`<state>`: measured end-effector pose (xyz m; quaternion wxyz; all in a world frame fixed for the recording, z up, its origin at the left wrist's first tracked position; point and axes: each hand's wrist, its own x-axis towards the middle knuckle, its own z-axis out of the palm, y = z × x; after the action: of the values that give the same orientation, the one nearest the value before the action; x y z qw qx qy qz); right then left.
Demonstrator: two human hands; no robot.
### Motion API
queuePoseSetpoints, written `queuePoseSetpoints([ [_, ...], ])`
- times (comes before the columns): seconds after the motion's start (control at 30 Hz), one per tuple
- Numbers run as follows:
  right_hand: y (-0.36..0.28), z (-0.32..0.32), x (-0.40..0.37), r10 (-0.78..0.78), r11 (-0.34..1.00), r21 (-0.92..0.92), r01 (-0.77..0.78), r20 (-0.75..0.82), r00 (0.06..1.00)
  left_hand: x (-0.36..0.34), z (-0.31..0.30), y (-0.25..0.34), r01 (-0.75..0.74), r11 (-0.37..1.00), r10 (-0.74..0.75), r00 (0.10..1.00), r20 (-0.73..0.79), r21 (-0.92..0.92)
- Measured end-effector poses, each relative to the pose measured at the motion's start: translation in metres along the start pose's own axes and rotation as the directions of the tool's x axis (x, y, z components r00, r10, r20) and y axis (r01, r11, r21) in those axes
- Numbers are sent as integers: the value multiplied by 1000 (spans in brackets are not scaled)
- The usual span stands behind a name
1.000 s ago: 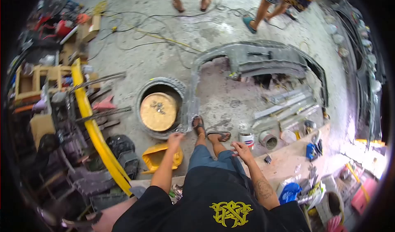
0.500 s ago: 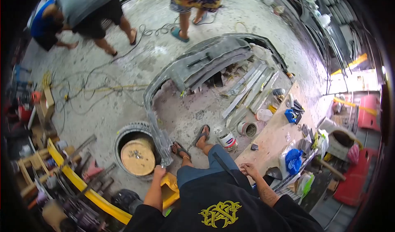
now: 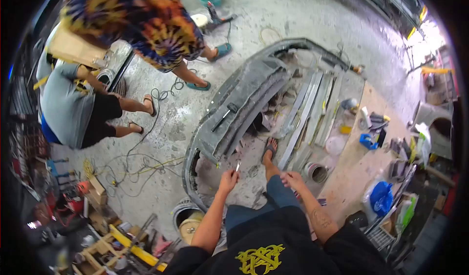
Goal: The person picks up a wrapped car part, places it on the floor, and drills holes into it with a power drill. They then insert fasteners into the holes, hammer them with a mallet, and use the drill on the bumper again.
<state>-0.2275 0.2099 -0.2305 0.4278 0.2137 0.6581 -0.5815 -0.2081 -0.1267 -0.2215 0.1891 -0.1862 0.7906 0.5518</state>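
My left hand [image 3: 228,181] is closed on a small, thin, shiny tool [image 3: 238,165], which points up from the fingers, just below the near edge of the grey bumper [image 3: 254,87]. My right hand [image 3: 293,181] is in front of my thigh with its fingers curled together; what they hold, if anything, is too small to make out. The bumper lies curved on the concrete floor, with a dark-handled tool [image 3: 224,116] resting on top of it.
Long strips [image 3: 305,116] lie inside the bumper's curve. A wooden board [image 3: 344,162] with tools is on the right. A person in a patterned garment [image 3: 141,26] stands at upper left; another in grey [image 3: 68,106] bends down. Cables [image 3: 132,153] cross the floor.
My left hand has moved up and right, away from the bumper's end, and the shiny tool now shows in it. The view has shifted, and the person in the patterned garment appears nearer.
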Motion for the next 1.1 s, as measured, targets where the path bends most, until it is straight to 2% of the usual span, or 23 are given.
queuePoseSetpoints([
  [0.03, -12, 1, 16, 31, 999, 34, -32, 7, 999, 33, 2, 12, 45, 998, -43, 999, 30, -54],
  [0.1, -43, 7, 38, -31, 992, 122, 35, -36, 999, 106, 3, 25, 118, 993, -118, 993, 24, -20],
  [0.13, -38, 10, 50, -28, 989, 143, 32, -30, 999, 145, 4, 17, -25, 987, 30, 999, -27, 162],
  [0.17, -30, 12, 58, 1, 986, 167, 5, -32, 1000, 187, 6, 8, -166, 925, 193, 980, -46, 341],
  [0.23, -9, 21, 66, 48, 985, 160, -58, 70, 996, 256, 8, 22, -101, 942, 113, 993, -19, 321],
  [0.3, 8, 36, 67, 96, 949, 292, -117, 85, 992, 316, 12, 43, -208, 905, 227, 974, -9, 372],
  [0.33, 15, 43, 70, 150, 929, 330, -168, 80, 985, 347, 15, 47, -418, 758, 488, 873, -10, 501],
  [0.37, 18, 46, 74, 164, 920, 345, -184, 86, 983, 376, 20, 49, -577, 544, 709, 704, 33, 610],
  [0.4, 19, 48, 76, 214, 906, 353, -235, 98, 972, 400, 25, 51, -576, 544, 698, 714, 52, 610],
  [0.43, 24, 51, 79, 266, 887, 362, -288, 111, 958, 421, 30, 52, -456, 707, 525, 851, 30, 541],
  [0.47, 38, 54, 84, 292, 860, 404, -313, 113, 950, 439, 38, 53, -298, 832, 324, 946, 27, 468],
  [0.5, 41, 55, 91, 307, 845, 424, -326, 115, 945, 458, 47, 53, -297, 829, 311, 949, 51, 474],
  [0.57, 37, 57, 94, 362, 760, 551, -346, 84, 928, 482, 64, 46, -305, 889, 264, 951, 162, 341],
  [0.6, 35, 60, 96, 369, 739, 586, -332, 61, 927, 491, 72, 40, -287, 892, 238, 955, 176, 349],
  [0.67, 39, 65, 97, 377, 723, 602, -340, 68, 924, 511, 86, 32, -403, 840, 334, 912, 240, 363],
  [0.7, 38, 67, 100, 364, 723, 612, -320, 57, 930, 521, 90, 28, -405, 837, 329, 910, 253, 366],
  [0.77, 37, 68, 105, 374, 699, 640, -319, 54, 926, 535, 96, 22, -518, 681, 412, 855, 314, 517],
  [0.83, 37, 68, 100, 396, 672, 668, -321, 42, 917, 551, 101, 17, -479, 689, 323, 875, 361, 543],
  [0.9, 36, 70, 103, 387, 657, 690, -302, 34, 921, 569, 106, 15, -601, 556, 368, 798, 478, 575],
  [0.93, 35, 72, 103, 387, 651, 699, -294, 27, 922, 582, 109, 10, -611, 550, 371, 789, 489, 569],
  [1.0, 34, 74, 103, 369, 684, 675, -276, 7, 930, 604, 120, 0, -699, 294, 204, 712, 672, 651],
  [1.1, 36, 75, 102, 388, 672, 681, -291, 10, 921, 613, 120, -16, -701, 310, 258, 712, 653, 642],
])
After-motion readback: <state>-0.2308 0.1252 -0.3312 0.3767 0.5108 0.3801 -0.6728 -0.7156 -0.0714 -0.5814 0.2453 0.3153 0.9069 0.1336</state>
